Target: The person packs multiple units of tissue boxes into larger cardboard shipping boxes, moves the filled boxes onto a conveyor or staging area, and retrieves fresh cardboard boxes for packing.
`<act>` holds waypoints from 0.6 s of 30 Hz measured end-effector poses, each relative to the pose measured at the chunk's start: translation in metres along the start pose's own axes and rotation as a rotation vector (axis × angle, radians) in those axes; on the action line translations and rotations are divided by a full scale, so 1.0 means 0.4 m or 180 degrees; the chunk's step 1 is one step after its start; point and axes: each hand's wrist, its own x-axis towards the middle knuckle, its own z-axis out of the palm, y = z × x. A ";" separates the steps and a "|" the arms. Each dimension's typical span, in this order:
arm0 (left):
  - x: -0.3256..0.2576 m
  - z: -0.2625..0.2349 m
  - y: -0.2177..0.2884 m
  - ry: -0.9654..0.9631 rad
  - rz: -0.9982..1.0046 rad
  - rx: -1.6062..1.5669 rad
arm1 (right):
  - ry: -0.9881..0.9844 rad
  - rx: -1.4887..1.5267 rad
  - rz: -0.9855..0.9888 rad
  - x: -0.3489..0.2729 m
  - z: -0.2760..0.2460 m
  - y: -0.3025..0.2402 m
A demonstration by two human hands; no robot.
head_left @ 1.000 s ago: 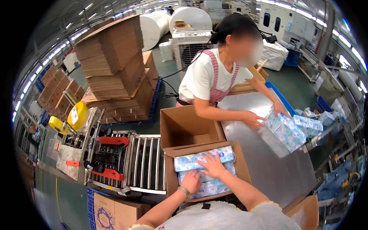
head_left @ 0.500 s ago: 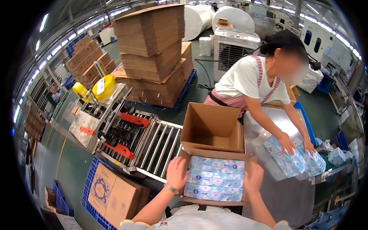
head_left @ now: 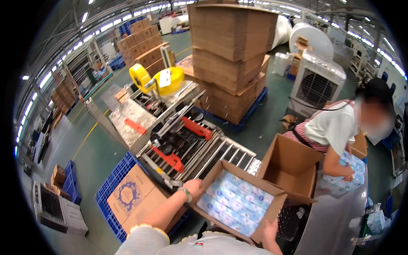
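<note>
The filled carton [head_left: 270, 212] is located at the lower centre of the frame, open side up and set diagonally. Rows of blue floral-print packs [head_left: 236, 204] lie side by side inside it, across the width between its walls. My left hand [head_left: 194, 189] is closed on the carton's left wall, near the end of the roller conveyor [head_left: 231, 155]. My right hand [head_left: 270, 233] bears against the outside of the lower right wall; its fingers are partly hidden, so I cannot tell how firmly they grip. The underside of the carton is hidden, so its support cannot be determined. A second carton [head_left: 289, 157], also open, stands just beyond, right of centre. The conveyor leads up-left into a carton-sealing machine [head_left: 136, 119] with red guide arms [head_left: 170, 159] and yellow tape rolls [head_left: 171, 80] mounted above. At the lower left, flattened cartons [head_left: 136, 199] rest on a blue pallet [head_left: 110, 187]. A tall stack of cardboard [head_left: 225, 55] occupies the upper centre; an air cooler [head_left: 318, 85] stands to its right. At the right, a co-worker [head_left: 335, 123] leans over a metal table [head_left: 335, 216], one hand on a floral bundle [head_left: 355, 165].
</note>
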 end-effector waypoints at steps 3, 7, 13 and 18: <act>0.003 0.002 -0.124 -0.0819 0.0682 -0.1037 | -0.0743 -0.0781 -0.1201 -0.025 0.281 0.019; -0.003 -0.048 -0.101 -0.2851 0.1614 0.0645 | -0.2080 -0.4048 -0.1376 0.004 0.429 -0.052; 0.126 -0.102 -0.017 -0.1234 0.1052 0.0903 | -0.2816 -0.3097 -0.1042 0.193 0.393 -0.050; 0.164 -0.038 0.140 0.0858 0.1805 0.1234 | -0.0998 -0.2483 -0.1297 0.164 0.328 0.095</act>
